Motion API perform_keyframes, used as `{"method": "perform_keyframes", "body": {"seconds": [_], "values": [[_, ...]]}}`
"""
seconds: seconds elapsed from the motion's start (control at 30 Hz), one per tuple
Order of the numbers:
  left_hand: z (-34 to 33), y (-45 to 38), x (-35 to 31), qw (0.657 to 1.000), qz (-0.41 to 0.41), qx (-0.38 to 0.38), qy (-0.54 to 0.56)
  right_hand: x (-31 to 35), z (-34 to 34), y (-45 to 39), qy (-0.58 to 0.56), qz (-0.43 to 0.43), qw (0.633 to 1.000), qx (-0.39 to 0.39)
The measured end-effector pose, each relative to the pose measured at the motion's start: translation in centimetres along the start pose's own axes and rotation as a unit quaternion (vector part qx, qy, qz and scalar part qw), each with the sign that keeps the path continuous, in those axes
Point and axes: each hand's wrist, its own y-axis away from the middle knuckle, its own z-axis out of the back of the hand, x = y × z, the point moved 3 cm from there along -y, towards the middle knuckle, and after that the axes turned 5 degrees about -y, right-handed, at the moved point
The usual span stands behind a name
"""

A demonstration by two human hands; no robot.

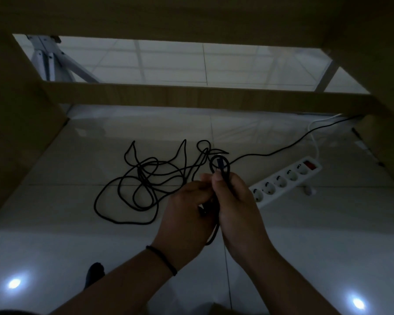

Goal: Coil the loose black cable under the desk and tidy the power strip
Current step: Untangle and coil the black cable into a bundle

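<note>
Both hands met low under the table, over the floor. Right hand pinched the black cable between thumb and fingers, with 1 small loop and a plug end standing up above the knuckles. Left hand was closed around the same strand just beside it; a short bight hung down between the wrists. A dark band sat on the left wrist.

Most of the cable lay loose on the floor ahead of the hands, in a heap of overlapping loops, several crossing each other. 1 run led off to the right toward the back corner, under the table's rail.

Risks, as judged:
- Pulling slack through the heap could tighten the crossings into a knot.
- The far run passed close by the power strip; a hard tug might drag or twist the strip.
- Whether the far end was plugged in could not be told; if so, winding would stop short.
- Dim light made crossings hard to read.

Materials: cable thin, round, matt, limp, holding kinks at its bends. Power strip long, white, hard plastic, 5 round sockets seen, red switch at the far end, white lead curling away behind. Floor of glossy pale tiles, reflecting 2 lamps. Table panels flat, wood-toned.
</note>
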Motion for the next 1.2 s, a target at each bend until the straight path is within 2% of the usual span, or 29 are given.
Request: {"method": "perform_keyframes", "body": {"seconds": [0.07, 0.2, 0.33, 0.4, 0.53, 0.73, 0.9, 1.0, 1.2], "values": [[-0.2, 0.1, -0.2, 1.0, 0.007, 0.014, 0.01, 0.3, 0.5, -0.3, -0.003, 0.005, 1.0, -0.02], [-0.3, -0.1, 0.2, 0.997, 0.068, 0.015, 0.029, 1.1, 1.2, -1.1, -0.13, -0.01, 0.991, -0.034], [-0.3, -0.4, 0.8, 0.99, 0.118, 0.04, 0.061, 1.6, 2.0, -1.9, -0.283, -0.04, 0.958, -0.031], [-0.3, -0.5, 0.7, 0.988, 0.124, 0.049, 0.072, 1.6, 2.2, -2.1, -0.319, -0.055, 0.945, -0.035], [-0.2, -0.7, 0.2, 0.993, 0.101, 0.055, 0.038, 1.4, 2.6, -2.5, -0.34, -0.06, 0.937, -0.045], [0.3, -0.9, -0.6, 0.997, 0.002, 0.067, -0.029, 2.3, 3.2, -2.6, -0.345, -0.032, 0.937, -0.056], [0.2, -0.8, 0.8, 0.985, -0.046, 0.128, -0.102, 3.4, 5.4, -3.6, -0.36, -0.001, 0.929, -0.085], [0.7, -1.1, 2.2, 0.979, -0.05, 0.145, -0.136, 4.1, 7.5, -4.4, -0.378, 0.014, 0.92, -0.107], [0.5, -1.0, 2.5, 0.982, -0.002, 0.158, -0.101, 4.2, 8.3, -4.7, -0.366, 0.008, 0.925, -0.104]]}}
